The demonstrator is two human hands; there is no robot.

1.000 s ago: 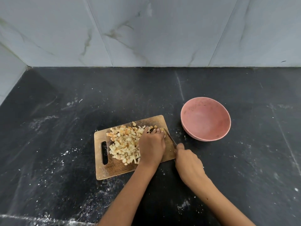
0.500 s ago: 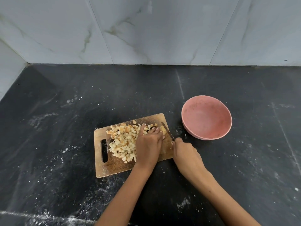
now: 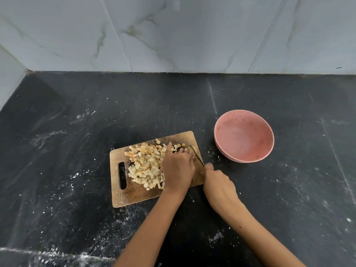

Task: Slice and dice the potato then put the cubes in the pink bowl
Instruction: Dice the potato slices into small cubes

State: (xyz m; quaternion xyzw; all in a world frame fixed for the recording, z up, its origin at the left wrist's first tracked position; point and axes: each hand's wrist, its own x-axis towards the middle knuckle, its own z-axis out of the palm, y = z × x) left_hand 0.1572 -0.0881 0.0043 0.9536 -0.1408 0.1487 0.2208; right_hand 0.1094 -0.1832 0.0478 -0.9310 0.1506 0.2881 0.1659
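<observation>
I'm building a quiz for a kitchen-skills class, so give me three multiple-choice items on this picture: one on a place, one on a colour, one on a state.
1. Where does the pile of potato cubes lie?
A. in the bowl
B. on the wooden cutting board
C. on the bare counter

2. What colour is the bowl?
A. pink
B. green
C. white

3. What is inside the bowl?
A. potato cubes
B. water
C. nothing but a few specks

Answers:
1 B: the cubes are heaped on the board, left of the left hand.
2 A: its rim and wall are pink against the black counter.
3 C: its inner surface shows bare; the right hand holds the knife on the board, so cutting is not finished.
</observation>
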